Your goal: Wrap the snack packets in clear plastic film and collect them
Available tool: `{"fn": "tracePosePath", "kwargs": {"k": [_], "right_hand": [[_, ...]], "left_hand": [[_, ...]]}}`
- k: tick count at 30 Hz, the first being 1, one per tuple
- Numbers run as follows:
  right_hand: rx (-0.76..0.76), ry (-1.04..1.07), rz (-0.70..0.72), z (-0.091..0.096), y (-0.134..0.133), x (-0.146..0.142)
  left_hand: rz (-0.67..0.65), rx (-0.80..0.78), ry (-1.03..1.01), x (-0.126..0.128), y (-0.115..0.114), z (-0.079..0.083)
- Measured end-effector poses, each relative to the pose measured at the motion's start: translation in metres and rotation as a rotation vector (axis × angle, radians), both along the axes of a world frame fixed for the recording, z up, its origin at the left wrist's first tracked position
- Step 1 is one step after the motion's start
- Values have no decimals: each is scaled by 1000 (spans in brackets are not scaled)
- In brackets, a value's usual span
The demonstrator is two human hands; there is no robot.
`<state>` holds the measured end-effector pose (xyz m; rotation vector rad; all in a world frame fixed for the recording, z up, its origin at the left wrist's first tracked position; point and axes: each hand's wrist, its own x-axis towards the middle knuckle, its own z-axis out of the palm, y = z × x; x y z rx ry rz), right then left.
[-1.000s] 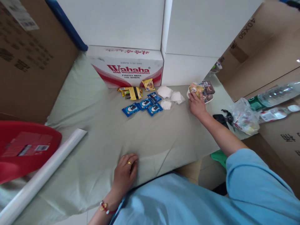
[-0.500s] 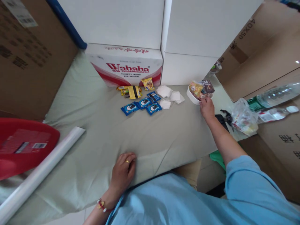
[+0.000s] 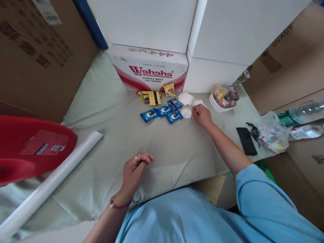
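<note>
My right hand [image 3: 202, 115] reaches over the table with its fingertips pinched at the lower edge of a white packet [image 3: 199, 102], which it partly covers. Two more white packets, an upper one [image 3: 186, 99] and a lower one [image 3: 186, 112], lie just left of it. Several blue snack packets [image 3: 165, 110] sit further left. Behind them are yellow-wrapped snacks [image 3: 154, 98] and a yellow cookie packet [image 3: 169, 90]. To the right stands a white bowl [image 3: 220, 108] filled with wrapped snacks. My left hand [image 3: 136, 167] is loosely curled near the table's front edge, with nothing visible in it.
A Wahaha carton [image 3: 152, 72] and white boxes [image 3: 217, 72] wall off the back. On the right lie a black phone [image 3: 246, 141], keys [image 3: 253, 131], a plastic bag [image 3: 273, 131] and bottles [image 3: 301, 113]. A white roll [image 3: 55, 179] and red plastic object [image 3: 37, 145] occupy the left.
My right hand has left the bowl and moved left to the white packets. My left hand has lifted slightly and turned, its fingers still curled. The view has shifted, uncovering the phone.
</note>
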<state>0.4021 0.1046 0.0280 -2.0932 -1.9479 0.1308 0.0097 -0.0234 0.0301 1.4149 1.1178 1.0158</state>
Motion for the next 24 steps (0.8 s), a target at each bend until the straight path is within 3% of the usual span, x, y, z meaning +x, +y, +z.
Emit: {"fn": "tracePosePath", "kwargs": {"k": [3,6,8,10,12,14,18,24], "right_hand": [[-115,39,-128,0,17,-25],[2,240,-241,-2,3,-36],[157,613,-337,-4,-25,-46],[195,1082,-389,-6,-61,-63],[56,1459,-387,-8,-97,-90],[-123,1651,-385,-8,-125,-121],[-263,1745,-423,-9,-148,-164],[-18,1519,-456,-6,-144,-151]], "left_hand": [[-121,-100,-179,27,29,6],[-159,-229,-388,50,51,-1],[-177,-304,-474,60,59,-10],[-212,-348,-487,66,62,-20],[-261,-360,-467,69,60,-28],[-313,-358,-453,71,58,-35],[-389,-360,-384,72,55,-42],[-258,-341,-365,68,58,-43]]}}
